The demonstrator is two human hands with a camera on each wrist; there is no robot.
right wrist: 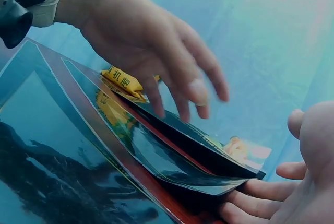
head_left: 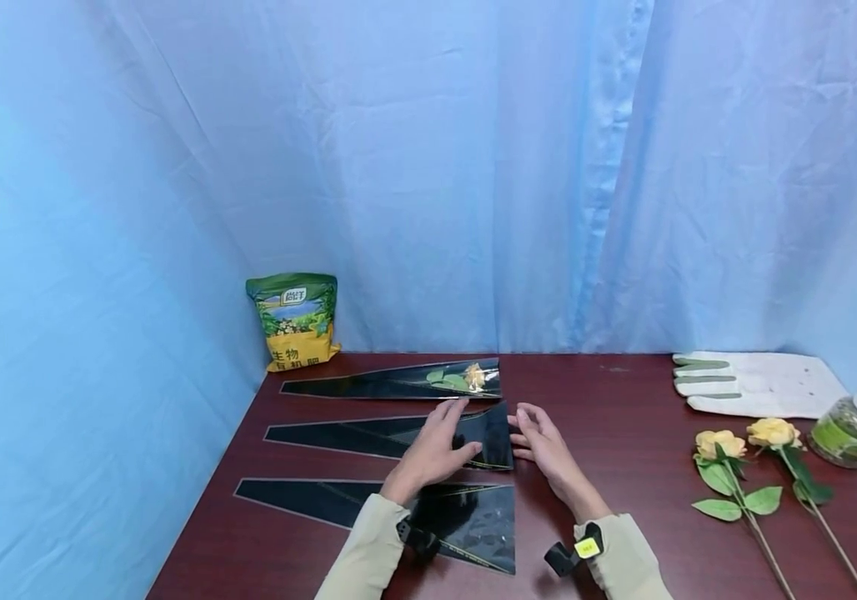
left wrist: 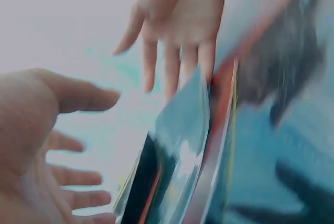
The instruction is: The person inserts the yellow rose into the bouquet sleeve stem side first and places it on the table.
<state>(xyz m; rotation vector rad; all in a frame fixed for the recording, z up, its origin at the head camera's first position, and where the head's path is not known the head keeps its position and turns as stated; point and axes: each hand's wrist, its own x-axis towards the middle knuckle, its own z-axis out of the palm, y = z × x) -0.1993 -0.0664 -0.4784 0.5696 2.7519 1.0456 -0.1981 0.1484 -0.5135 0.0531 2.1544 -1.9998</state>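
Note:
Three tapered black flower sleeves with clear fronts lie side by side, their wide ends to the right. Over the wide part of the middle sleeve [head_left: 338,435] is my left hand [head_left: 434,452], fingers spread and holding nothing. My right hand [head_left: 552,454] is at that sleeve's right edge, its fingertips at the border and its thumb apart; I cannot tell how firmly they touch. The far sleeve [head_left: 368,384] has a peach rose [head_left: 476,377] with green leaves inside. Nearest me is the third sleeve [head_left: 473,521], partly covered by my left forearm. In the right wrist view, a sleeve's clear front [right wrist: 162,156] bulges up.
A green and yellow fertilizer bag [head_left: 295,321] stands at the back left. To the right lie two yellow roses [head_left: 719,444] on long stems, a pair of white gloves [head_left: 769,383] and a white-lidded jar [head_left: 852,429]. Blue curtains [head_left: 428,183] enclose the dark red table [head_left: 608,417].

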